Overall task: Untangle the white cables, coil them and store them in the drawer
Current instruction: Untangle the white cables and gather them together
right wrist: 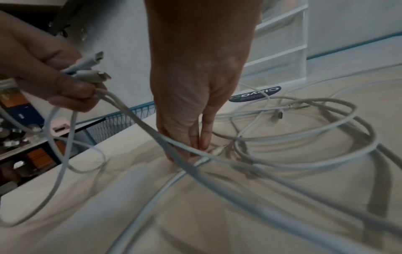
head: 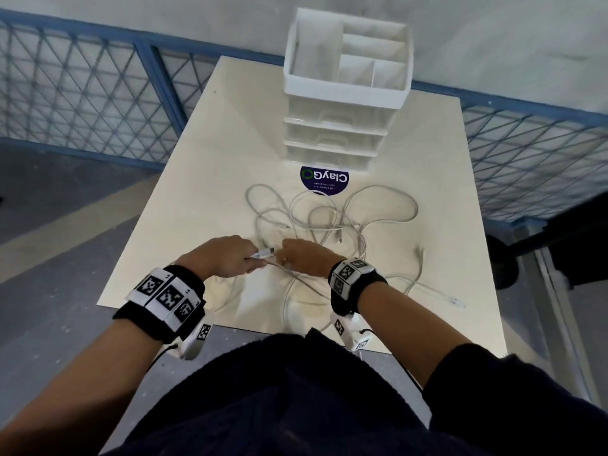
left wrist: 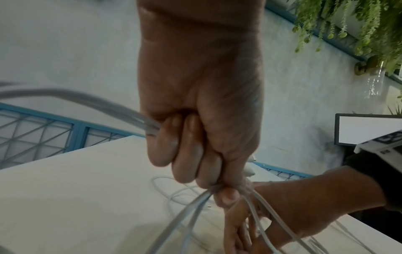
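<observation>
Several tangled white cables [head: 329, 215] lie looped across the middle of the cream table [head: 197, 179]. My left hand [head: 255, 258] grips a bundle of cable strands just above the table, and two connector ends [right wrist: 93, 68] stick out of its fist [left wrist: 195, 163]. Close to its right, my right hand [head: 286, 258] points its fingers [right wrist: 204, 135] down at the tabletop. Thumb and fingertips meet there on a white cable end [right wrist: 215, 151], partly hidden behind a strand crossing in front. The white drawer unit [head: 332, 139] stands at the back with its drawers closed.
A round dark sticker [head: 324, 181] lies in front of the drawer unit, whose top is an open divided tray [head: 348, 51]. One loose cable end [head: 457, 302] trails toward the table's right front. A blue mesh fence [head: 82, 87] runs behind the table.
</observation>
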